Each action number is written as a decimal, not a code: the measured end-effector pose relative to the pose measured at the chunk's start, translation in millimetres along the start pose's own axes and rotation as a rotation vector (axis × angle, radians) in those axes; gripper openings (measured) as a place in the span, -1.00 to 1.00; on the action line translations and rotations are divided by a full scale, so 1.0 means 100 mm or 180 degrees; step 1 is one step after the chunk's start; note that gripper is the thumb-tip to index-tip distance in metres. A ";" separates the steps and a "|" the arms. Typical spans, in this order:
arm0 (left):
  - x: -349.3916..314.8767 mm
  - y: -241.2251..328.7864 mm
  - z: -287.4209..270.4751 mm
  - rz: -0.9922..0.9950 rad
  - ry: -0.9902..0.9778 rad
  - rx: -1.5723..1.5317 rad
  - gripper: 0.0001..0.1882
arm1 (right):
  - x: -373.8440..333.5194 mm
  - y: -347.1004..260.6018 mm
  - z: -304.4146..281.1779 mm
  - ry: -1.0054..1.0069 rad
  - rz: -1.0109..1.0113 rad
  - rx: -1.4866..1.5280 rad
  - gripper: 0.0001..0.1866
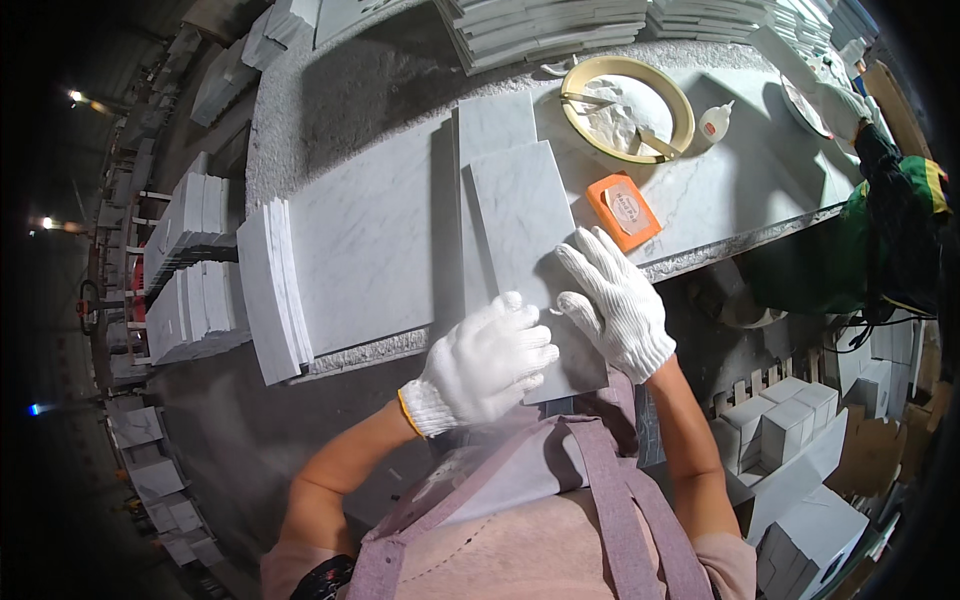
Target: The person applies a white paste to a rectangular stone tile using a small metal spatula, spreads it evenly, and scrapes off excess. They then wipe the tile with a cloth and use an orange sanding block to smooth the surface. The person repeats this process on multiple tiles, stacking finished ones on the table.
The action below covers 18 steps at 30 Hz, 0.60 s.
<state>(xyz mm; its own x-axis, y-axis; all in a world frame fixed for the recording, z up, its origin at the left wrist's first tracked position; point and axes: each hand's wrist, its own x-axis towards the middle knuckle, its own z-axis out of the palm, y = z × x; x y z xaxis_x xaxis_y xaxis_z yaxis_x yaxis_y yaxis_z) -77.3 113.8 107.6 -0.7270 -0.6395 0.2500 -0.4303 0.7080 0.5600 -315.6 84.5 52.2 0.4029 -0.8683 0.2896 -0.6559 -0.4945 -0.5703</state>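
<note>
Head view, tile: pale grey-veined tile [525, 200], tilted across another tile [495, 115] on the bench [375, 230]; near end juts past the bench edge toward the apron [525, 470].
Right glove: right hand [618, 310] laid over the tile's right side, fingers extended, thumb spread apart; nothing pinched.
Left glove: left hand [480, 365] over the tile's near left edge, fingers loosely bent, outline soft; cannot tell whether it grips or only rests.
Orange block: orange block [627, 208] just beyond the right fingertips, within easy reach.
Handling, my judgement: weight belongs over the bench; light, even palm pressure, none on the overhang; fingers clear of corners.
</note>
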 end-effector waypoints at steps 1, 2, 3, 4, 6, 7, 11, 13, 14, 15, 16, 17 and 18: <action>-0.03 0.00 0.04 -0.0061 -0.0086 0.0305 -0.73 | 0.00 -0.02 -0.06 -0.0146 -0.0011 0.0139 -0.43; -0.08 0.00 0.08 -0.0096 -0.0040 0.0261 -0.73 | -0.02 -0.02 -0.13 -0.0206 -0.0044 0.0235 -0.44; -0.14 0.00 0.10 -0.0143 -0.0001 0.0220 -0.73 | -0.09 -0.06 -0.20 -0.0205 -0.0078 0.0221 -0.44; -0.21 -0.01 0.13 -0.0193 0.0041 0.0170 -0.74 | -0.20 -0.11 -0.28 -0.0289 -0.0119 0.0131 -0.44; -0.36 -0.01 0.16 -0.0486 0.0458 0.0086 -0.74 | -0.51 -0.15 -0.50 -0.1321 0.0331 0.1067 -0.37; -0.43 -0.02 0.17 -0.0538 0.0705 0.0088 -0.75 | -0.70 -0.18 -0.61 -0.1987 0.0837 0.1095 -0.36; -0.57 -0.08 0.20 -0.1261 0.1062 0.0337 -0.89 | -1.14 -0.12 -0.63 -0.1456 0.2982 0.2554 -0.58; -0.59 -0.08 0.21 -0.1828 0.0901 -0.0226 -0.89 | -1.17 -0.07 -0.44 -0.0239 0.2438 0.2453 -0.49; -0.60 -0.08 0.21 -0.2112 0.0822 -0.0447 -0.89 | -1.15 -0.03 -0.32 0.0005 0.2496 0.2227 -0.46; -0.60 -0.08 0.22 -0.2125 0.0739 -0.0459 -0.80 | -1.11 -0.01 -0.21 0.0278 0.2773 0.2510 -0.43; -0.60 -0.07 0.22 -0.2359 0.0634 -0.0756 -0.77 | -1.06 0.03 -0.10 0.0397 0.3401 0.3134 -0.40; -0.61 -0.07 0.22 -0.2603 0.0568 -0.0997 -0.74 | -1.03 0.05 0.00 0.0422 0.3219 0.3711 -0.39; -0.61 -0.07 0.22 -0.2808 0.0495 -0.1180 -0.71 | -0.99 0.08 0.08 0.0298 0.3347 0.3877 -0.34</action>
<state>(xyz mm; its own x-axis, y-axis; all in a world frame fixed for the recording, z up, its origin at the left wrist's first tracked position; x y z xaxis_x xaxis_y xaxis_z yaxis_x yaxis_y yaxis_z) -41.7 154.5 70.9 -0.1332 -0.9469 -0.2928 -0.5719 -0.1679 0.8030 -355.8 167.3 12.8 0.0559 -0.8074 -0.5874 0.2876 0.5764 -0.7649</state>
